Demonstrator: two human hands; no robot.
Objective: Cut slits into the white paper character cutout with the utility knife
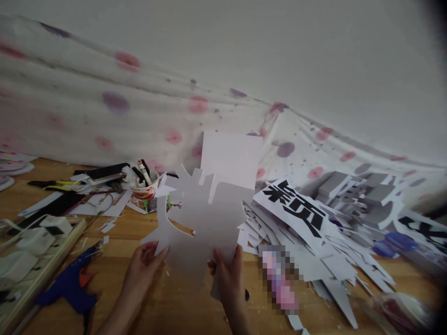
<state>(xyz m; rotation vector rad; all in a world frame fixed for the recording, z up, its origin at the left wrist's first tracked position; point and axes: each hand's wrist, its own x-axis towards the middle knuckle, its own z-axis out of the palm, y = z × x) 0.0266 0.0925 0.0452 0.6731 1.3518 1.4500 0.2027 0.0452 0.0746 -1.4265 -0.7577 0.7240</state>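
Observation:
Both hands hold up a large grey-white cut-out sheet (199,223) with notched, curved edges, above the wooden table. My left hand (146,260) grips its lower left edge, thumb in front. My right hand (228,272) pinches the lower right part, with the thumb in front and fingers at the edge. Behind the cut-out, a plain white rectangular sheet (232,153) stands upright against the patterned cloth. Close by on the right, a white paper with black characters (293,207) lies on a heap of paper scraps (314,260).
On the left are a blue glue gun (71,286), a power strip (66,256) with plugs, yellow-handled pliers (59,184) and a cup of pens (145,188). Grey block-like letter shapes (359,195) and a blurred wrapped item (401,311) are at right.

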